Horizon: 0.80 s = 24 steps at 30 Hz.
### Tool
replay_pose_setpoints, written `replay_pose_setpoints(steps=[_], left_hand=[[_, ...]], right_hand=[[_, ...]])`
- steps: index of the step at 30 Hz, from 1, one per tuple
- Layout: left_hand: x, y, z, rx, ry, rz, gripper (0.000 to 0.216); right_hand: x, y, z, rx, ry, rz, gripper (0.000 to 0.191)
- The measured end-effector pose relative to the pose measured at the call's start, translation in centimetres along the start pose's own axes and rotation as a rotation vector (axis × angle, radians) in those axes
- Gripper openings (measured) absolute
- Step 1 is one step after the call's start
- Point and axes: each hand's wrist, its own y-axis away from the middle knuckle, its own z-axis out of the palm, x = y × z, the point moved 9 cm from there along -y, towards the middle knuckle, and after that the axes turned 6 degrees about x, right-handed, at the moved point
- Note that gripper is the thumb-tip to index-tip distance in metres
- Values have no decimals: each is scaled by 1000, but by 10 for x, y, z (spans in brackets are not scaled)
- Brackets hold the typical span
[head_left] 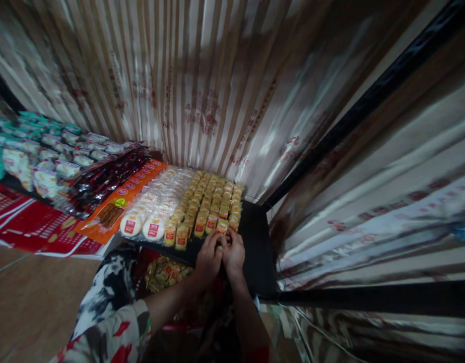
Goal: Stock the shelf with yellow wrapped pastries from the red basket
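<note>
A small yellow wrapped snack packet with a red label sits at the front of the rows, pinched between the fingertips of both hands. My left hand comes from the lower left, its fingers closed at the packet's near left side. From the right, my right hand has its thumb and fingers closed on the same packet. Behind and left of my hands stand rows of matching yellow packets on a black shelf. The packet's lower edge is partly hidden by my fingers.
White round wrapped crackers, an orange snack bag, dark red shiny packs and white-and-green packs line the shelf leftward. Below the shelf, more yellow packets lie in a heap. A printed curtain and black post stand behind.
</note>
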Motion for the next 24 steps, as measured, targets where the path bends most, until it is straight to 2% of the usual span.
replay_pose_setpoints(steps=[4,8,13,16,20,24], left_hand=[[1,-2,4,-16,-31,23,48],[3,-2,7,-36,-42,61,48],[2,-3,10,-75,-64,67,44],[2,-2,9,-69,-102,110,43],[1,2,14,-93,-200,197,43],[3,3,23,-121,-352,274,47]], right_hand=[[2,-5,4,-8,-47,32,38],[8,-6,4,27,-58,35,27],[4,-1,5,33,-38,-117,25],[2,1,-4,118,19,-183,27],[15,-1,-18,246,37,-102,29],[26,-7,-11,178,-144,-66,29]])
